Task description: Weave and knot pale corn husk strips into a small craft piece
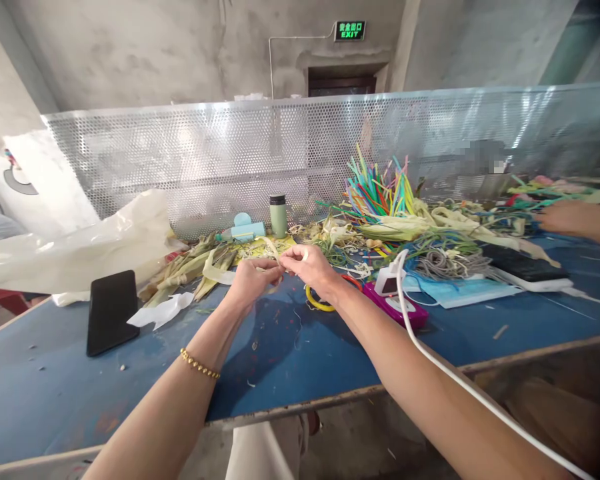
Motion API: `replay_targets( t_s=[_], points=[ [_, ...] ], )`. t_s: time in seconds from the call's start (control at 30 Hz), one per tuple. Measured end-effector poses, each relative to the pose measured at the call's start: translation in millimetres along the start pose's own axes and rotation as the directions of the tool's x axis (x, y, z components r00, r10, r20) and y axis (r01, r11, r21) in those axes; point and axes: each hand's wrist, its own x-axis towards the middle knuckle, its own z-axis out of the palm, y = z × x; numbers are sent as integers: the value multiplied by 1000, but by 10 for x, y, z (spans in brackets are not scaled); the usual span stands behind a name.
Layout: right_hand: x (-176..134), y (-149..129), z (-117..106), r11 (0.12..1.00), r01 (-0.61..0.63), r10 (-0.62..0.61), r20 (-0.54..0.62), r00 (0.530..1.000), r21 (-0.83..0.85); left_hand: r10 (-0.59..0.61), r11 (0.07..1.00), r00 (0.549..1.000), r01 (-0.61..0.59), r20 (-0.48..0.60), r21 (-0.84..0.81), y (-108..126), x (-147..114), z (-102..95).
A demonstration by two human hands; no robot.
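Note:
Over the blue table, my left hand and my right hand meet with fingertips pinched together. Both are closed on a pale strip of corn husk; one curved end sticks out left of my left hand, and another part rises between the hands. My fingers hide the spot where it is gripped. Behind my left hand lie dried corn husks. Yellow and red rings rest on the table under my right wrist.
A black phone and white scrap lie left. Behind stand a green bottle and colourful pipe cleaners. Right are a purple power strip, white cable, blue mask, cords and another person's hand.

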Motion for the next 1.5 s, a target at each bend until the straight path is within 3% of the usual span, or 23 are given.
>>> replay_targets(
  t_s=[0.07,0.2,0.33,0.5,0.7,1.3,1.5],
  points=[
    [0,-11,-5,999,-9,8,-9,1000,-49,2,1000,1000,-2,-13,-24,-32,17,-1],
    [22,-3,-26,955,134,-136,10,991,-266,-3,999,1000,4,20,-48,-68,26,11],
    [39,23,-30,929,170,-180,-1,984,-329,-108,975,994,113,36,-193,-54,10,22],
    [32,15,-21,948,168,-178,-12,984,-270,-176,932,983,183,51,-313,-58,0,29],
    [19,24,-5,975,112,-125,-59,990,-193,-172,853,979,203,108,-481,-81,1,65],
    [20,47,54,994,19,-33,-134,990,-104,-136,854,978,198,161,-481,-53,-35,96],
    [23,38,25,995,51,-66,-168,984,-91,-198,799,962,269,187,-538,-26,-9,41]
  ],
)
